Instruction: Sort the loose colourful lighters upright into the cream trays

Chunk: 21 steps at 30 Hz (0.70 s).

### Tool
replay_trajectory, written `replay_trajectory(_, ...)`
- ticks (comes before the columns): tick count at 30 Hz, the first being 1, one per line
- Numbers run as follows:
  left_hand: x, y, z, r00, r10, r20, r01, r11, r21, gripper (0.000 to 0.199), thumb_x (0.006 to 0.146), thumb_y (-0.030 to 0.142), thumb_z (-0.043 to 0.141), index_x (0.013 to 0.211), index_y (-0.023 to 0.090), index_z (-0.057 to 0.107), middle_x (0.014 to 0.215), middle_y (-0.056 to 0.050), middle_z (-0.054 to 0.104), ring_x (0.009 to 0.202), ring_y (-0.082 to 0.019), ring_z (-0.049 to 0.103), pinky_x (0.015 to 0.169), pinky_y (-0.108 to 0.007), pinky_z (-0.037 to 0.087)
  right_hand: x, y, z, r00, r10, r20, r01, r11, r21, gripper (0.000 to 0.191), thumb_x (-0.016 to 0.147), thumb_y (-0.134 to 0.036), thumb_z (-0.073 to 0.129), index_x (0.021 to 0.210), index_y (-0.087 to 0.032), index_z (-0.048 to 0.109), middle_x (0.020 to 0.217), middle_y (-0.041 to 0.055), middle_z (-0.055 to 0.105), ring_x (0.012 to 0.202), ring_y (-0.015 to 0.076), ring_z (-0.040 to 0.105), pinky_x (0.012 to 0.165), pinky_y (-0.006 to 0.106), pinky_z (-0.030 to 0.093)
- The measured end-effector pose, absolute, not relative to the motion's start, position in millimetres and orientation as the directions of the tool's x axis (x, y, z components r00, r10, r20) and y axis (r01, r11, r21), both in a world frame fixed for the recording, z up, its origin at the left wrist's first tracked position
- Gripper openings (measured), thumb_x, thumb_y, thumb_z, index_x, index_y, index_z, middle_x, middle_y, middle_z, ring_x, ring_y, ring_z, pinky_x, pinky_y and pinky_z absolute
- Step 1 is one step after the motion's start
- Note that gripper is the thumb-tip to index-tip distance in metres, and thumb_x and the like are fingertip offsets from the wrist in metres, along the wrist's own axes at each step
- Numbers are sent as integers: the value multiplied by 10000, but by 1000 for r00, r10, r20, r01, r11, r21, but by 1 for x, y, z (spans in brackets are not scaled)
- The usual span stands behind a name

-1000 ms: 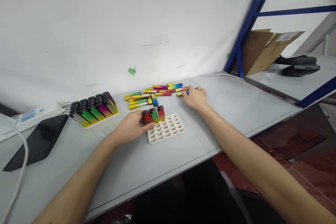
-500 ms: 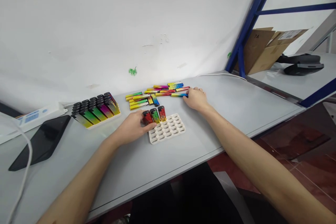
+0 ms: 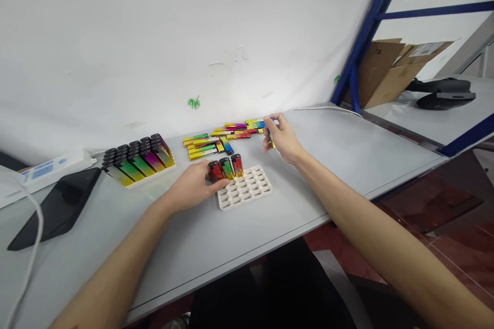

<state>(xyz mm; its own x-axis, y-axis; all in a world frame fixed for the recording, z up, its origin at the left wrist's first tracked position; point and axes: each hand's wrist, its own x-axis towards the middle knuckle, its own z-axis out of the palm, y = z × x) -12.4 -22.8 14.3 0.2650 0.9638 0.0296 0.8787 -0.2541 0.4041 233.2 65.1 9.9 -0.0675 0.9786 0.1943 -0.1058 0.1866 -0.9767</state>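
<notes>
A: What is hidden at your right hand [image 3: 284, 140]?

B: Most of a lighter [image 3: 273, 142]. Your thumb and fingers pinch it beside the pile [image 3: 203, 153], leaving a yellow sliver in sight.

A: And your left hand [image 3: 193, 183]?

B: It curls about the left end of three upright lighters [image 3: 226, 168], thumb in front. Your other fingers go behind, so I cannot tell how tightly they close. The lighters' lower ends are sunk in a white tray [image 3: 247, 190], matte, plastic-looking, pierced with rows of elongated slots.

A: Can you count the pile?

B: No, those glossy, metallic-looking bars overlap. In the packed block [image 3: 135, 164] to your left, rounded black tops hide the back rows. The white cable [image 3: 33, 262] is cut off by the picture's edge.
</notes>
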Motion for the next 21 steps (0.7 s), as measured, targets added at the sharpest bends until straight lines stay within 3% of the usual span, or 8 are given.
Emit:
replay_trajectory(2, -11, -24, 16, 273, 961, 35, 872, -262, 413, 383, 837, 584, 596, 772, 208, 626, 846, -55, 723, 759, -242, 648, 651, -332, 451, 232, 63, 13, -94, 990, 106, -179, 88, -980, 330, 895, -556, 589, 965, -263, 453, 619, -104, 411, 393, 58, 318, 380, 179, 238)
replay_trajectory(4, -10, -24, 17, 283, 958, 40, 863, -272, 425, 360, 842, 566, 599, 773, 213, 623, 829, -41, 719, 739, -231, 643, 649, -326, 452, 232, 62, 14, -128, 992, -1, -220, -29, -975, 331, 944, -559, 493, 903, -230, 498, 602, -85, 378, 388, 51, 236, 367, 186, 161)
replay_trajectory(7, -10, -25, 17, 275, 961, 38, 870, -265, 416, 364, 840, 568, 602, 751, 215, 609, 787, -34, 704, 710, -223, 629, 635, -323, 446, 233, 64, 15, -135, 987, -91, -239, -121, -963, 343, 987, -473, 411, 818, -195, 520, 633, -35, 461, 413, 63, 305, 362, 200, 209)
replay_trajectory(11, -11, -24, 15, 255, 966, 32, 883, -246, 400, 400, 835, 597, 595, 728, 212, 592, 748, -37, 685, 692, -223, 617, 617, -323, 435, 232, 60, 16, -201, 979, -37, -264, -91, -960, 260, 906, -459, 605, 867, -240, 471, 650, -49, 523, 477, 88, 434, 407, 190, 320)
replay_trajectory(13, -11, -23, 15, 260, 965, 26, 881, -249, 402, 407, 832, 605, 591, 734, 210, 597, 756, -44, 688, 697, -227, 618, 612, -324, 432, 231, 56, 18, -256, 967, -16, -290, -92, -952, 332, 862, -489, 666, 867, -261, 425, 577, -96, 426, 419, 72, 328, 385, 171, 234)
replay_trajectory(16, -11, -23, 15, 268, 963, 20, 876, -252, 410, 414, 832, 612, 585, 758, 206, 613, 799, -55, 705, 722, -235, 629, 611, -327, 433, 230, 54, 19, -313, 948, -62, -281, -155, -947, 386, 888, -601, 559, 813, -243, 435, 513, -110, 288, 388, 59, 145, 368, 183, 109)
replay_trajectory(21, -11, -23, 15, 274, 961, 39, 870, -265, 416, 368, 834, 572, 607, 760, 212, 611, 768, -35, 696, 699, -220, 622, 617, -320, 436, 226, 56, 14, -258, 960, -110, -160, -154, -975, 420, 932, -546, 405, 661, -226, 397, 464, -91, 227, 377, 64, 110, 352, 204, 94)
